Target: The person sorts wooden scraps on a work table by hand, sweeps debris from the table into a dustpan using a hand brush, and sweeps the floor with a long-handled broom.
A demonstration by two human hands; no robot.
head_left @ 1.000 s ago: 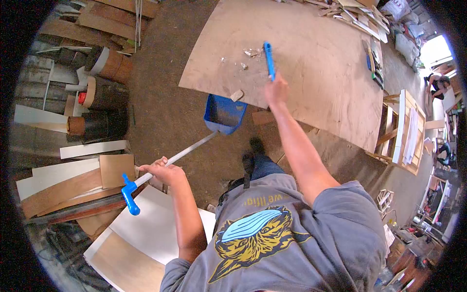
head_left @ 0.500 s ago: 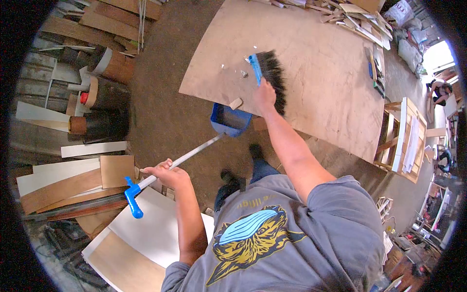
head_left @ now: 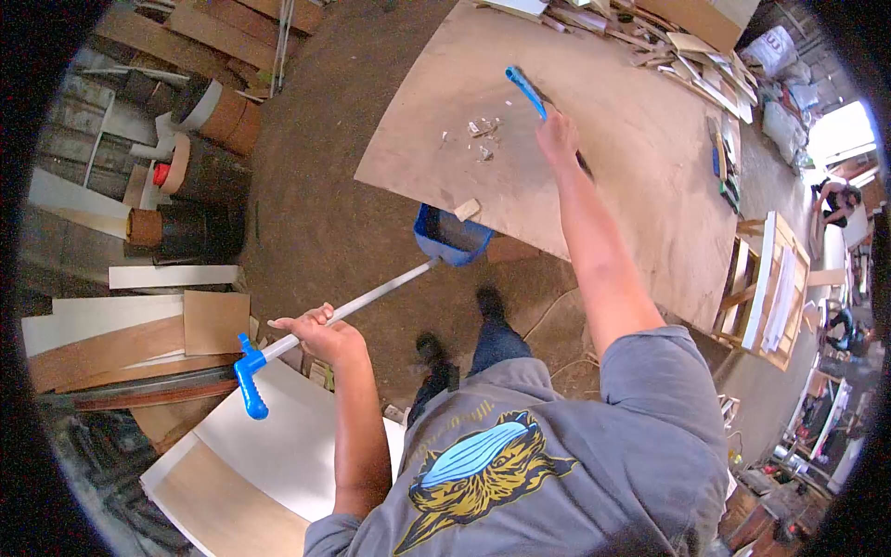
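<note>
My right hand (head_left: 559, 139) is closed on a blue-handled brush (head_left: 526, 91) over a plywood sheet (head_left: 650, 176). The dark bristles are mostly hidden behind the hand and handle. To the left of the brush lie small scraps and shavings (head_left: 484, 127). My left hand (head_left: 329, 339) grips the white pole of a long-handled blue dustpan (head_left: 455, 251), near its blue end grip (head_left: 249, 381). The pan hangs tilted just below the sheet's near edge, and a small wood block (head_left: 468, 210) sits on that edge above it.
Offcuts (head_left: 696, 70) are heaped on the sheet's far end, and tools (head_left: 722, 162) lie by its right edge. Boards (head_left: 139, 325) and white panels (head_left: 288, 436) stand at left. A wooden frame (head_left: 766, 278) is at right; a person (head_left: 837, 202) crouches far off.
My right hand and the brush have moved up and to the right, away from the scraps, and the bristles have turned mostly out of sight. More scraps show together. My left hand keeps its grip.
</note>
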